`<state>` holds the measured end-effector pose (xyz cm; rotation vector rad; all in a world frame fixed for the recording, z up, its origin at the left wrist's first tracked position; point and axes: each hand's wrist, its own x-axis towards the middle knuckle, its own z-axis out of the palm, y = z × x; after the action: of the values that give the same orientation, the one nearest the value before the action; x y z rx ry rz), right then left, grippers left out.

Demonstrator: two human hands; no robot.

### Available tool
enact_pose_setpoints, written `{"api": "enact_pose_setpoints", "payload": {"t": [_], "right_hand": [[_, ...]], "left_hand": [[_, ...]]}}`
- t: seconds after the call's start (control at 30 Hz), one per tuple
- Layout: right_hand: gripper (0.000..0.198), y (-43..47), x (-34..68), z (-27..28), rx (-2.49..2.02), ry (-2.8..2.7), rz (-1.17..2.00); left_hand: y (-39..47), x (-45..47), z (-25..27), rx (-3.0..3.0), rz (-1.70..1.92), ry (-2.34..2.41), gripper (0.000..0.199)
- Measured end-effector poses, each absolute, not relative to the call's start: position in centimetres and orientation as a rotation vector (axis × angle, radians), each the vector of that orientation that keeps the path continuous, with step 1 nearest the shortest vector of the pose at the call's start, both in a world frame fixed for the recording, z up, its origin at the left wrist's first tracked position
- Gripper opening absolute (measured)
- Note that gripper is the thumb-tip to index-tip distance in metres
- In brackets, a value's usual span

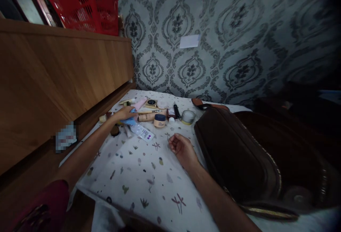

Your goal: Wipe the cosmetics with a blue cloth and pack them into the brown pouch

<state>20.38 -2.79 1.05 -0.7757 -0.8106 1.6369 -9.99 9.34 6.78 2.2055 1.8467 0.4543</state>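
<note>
On the patterned white surface (141, 185), head view: the left hand (123, 114), fingers grasping a blue item (130, 121), at the left of a cluster of small containers. The hand partly hides this item; its long axis cannot be told. Just beside it, a clear packet (144, 133) lies flat, long axis slanting rightward and toward the viewer. The right hand (183, 150), fingers curled toward the palm, is near a brown bag (234, 154).
</note>
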Motion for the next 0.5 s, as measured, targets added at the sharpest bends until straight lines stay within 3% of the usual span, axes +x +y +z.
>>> {"api": "enact_pose_setpoints", "payload": {"t": [0.37, 0.5], "right_hand": [[0.031, -2.7, 20.4, 0.9, -0.777, -0.811, 1.656], [0.030, -2.7, 20.4, 0.8, -0.779, -0.803, 1.649]], "left_hand": [[5.4, -8.8, 6.8, 2.319, 0.652, 1.437, 0.041], [3.9, -8.8, 6.4, 2.388, 0.424, 1.441, 0.045]]}}
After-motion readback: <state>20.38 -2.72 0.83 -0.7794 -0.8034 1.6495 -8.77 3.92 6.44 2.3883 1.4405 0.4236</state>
